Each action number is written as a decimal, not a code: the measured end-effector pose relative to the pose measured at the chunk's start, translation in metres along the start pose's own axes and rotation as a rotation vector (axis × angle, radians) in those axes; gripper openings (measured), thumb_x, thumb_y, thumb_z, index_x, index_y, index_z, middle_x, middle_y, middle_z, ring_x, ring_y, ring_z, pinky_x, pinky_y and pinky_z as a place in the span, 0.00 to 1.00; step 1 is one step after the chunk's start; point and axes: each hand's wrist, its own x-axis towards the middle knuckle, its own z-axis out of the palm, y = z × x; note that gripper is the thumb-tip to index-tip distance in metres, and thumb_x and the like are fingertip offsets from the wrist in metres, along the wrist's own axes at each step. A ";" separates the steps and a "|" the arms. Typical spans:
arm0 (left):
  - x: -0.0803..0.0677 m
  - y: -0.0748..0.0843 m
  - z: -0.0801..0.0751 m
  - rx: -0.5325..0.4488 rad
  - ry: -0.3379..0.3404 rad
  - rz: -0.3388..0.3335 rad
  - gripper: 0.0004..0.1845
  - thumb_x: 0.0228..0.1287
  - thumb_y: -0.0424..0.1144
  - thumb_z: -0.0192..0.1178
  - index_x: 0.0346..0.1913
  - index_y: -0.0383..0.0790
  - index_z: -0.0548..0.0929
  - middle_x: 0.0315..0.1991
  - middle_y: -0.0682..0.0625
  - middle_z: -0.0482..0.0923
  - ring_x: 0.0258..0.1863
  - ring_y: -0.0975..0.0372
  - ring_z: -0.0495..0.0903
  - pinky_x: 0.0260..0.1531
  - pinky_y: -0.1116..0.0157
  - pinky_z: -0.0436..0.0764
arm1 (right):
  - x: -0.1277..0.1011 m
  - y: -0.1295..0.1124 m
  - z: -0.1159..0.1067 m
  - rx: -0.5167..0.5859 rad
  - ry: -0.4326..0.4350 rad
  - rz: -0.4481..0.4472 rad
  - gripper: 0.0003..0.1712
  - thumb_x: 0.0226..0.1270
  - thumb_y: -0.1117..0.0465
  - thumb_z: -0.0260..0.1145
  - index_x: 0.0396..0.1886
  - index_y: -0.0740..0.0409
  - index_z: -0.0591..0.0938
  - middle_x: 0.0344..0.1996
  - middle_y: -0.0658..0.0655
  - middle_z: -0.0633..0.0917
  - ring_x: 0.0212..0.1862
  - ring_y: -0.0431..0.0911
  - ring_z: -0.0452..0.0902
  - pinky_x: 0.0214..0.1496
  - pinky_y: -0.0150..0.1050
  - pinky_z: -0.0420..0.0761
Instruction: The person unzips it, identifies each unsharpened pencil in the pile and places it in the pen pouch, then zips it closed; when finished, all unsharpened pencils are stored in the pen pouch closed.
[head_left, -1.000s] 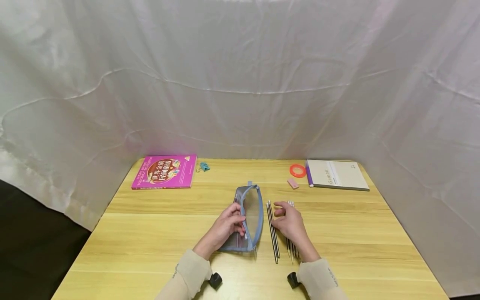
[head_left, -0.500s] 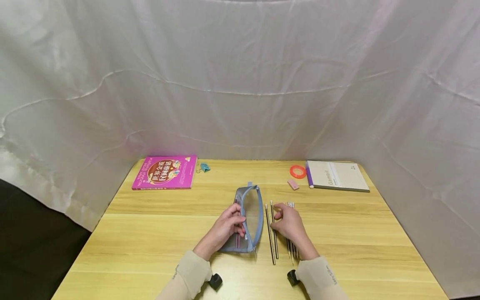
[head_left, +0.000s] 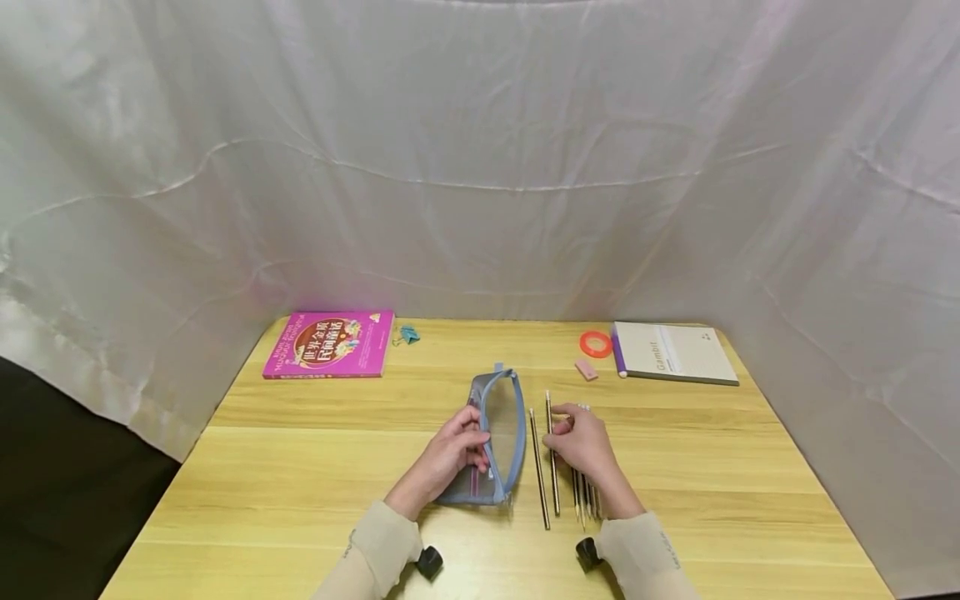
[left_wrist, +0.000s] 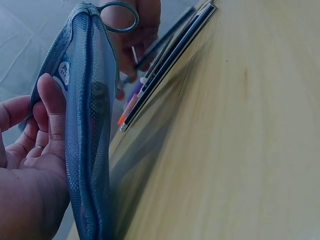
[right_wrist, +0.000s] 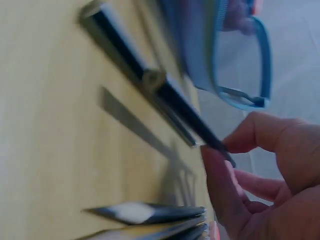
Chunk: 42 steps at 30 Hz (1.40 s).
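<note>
Pencils: in the head view, two dark pencils lie lengthwise on the wooden table, between the pencil case and the right hand. One pencil lies free just beside the case; the other pencil is pinched near its middle by the curled thumb and fingertips of the right hand. A bundle of further pencils lies under that hand and wrist. The left hand grips the left edge of the grey-blue mesh case, fingers curled over the rim, holding its mouth open. Along the far edge lie a pink book, a small blue clip, an orange ring, a pink eraser and a beige notebook. White cloth hangs behind the table.

In the left wrist view, the left hand clasps the case, thumb pressed along its mesh side; the pencils lie on the table beyond it, with the other hand blurred behind them.

In the right wrist view, the right hand pinches the dark pencil between thumb and forefinger, its near end raised off the table. The bundle's tips lie below, and the case stands open behind.
</note>
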 end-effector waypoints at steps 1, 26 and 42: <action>0.000 0.001 0.000 0.000 0.004 -0.002 0.05 0.75 0.32 0.52 0.48 0.39 0.68 0.29 0.52 0.76 0.27 0.64 0.79 0.29 0.69 0.84 | 0.000 -0.001 -0.002 0.074 0.005 0.013 0.34 0.55 0.72 0.69 0.66 0.67 0.78 0.31 0.56 0.83 0.26 0.44 0.79 0.30 0.40 0.86; 0.000 0.000 0.001 0.002 0.008 -0.015 0.06 0.74 0.31 0.52 0.49 0.38 0.68 0.28 0.52 0.76 0.26 0.64 0.79 0.29 0.69 0.84 | 0.003 -0.020 0.009 0.663 0.048 0.054 0.34 0.58 0.80 0.60 0.67 0.69 0.70 0.34 0.55 0.77 0.28 0.42 0.80 0.34 0.38 0.90; 0.001 0.002 0.004 0.001 0.013 -0.022 0.06 0.74 0.30 0.52 0.48 0.40 0.69 0.29 0.52 0.77 0.26 0.63 0.79 0.29 0.69 0.83 | -0.004 -0.027 0.037 0.633 -0.061 0.035 0.35 0.55 0.82 0.62 0.67 0.70 0.72 0.35 0.59 0.78 0.26 0.43 0.80 0.31 0.40 0.90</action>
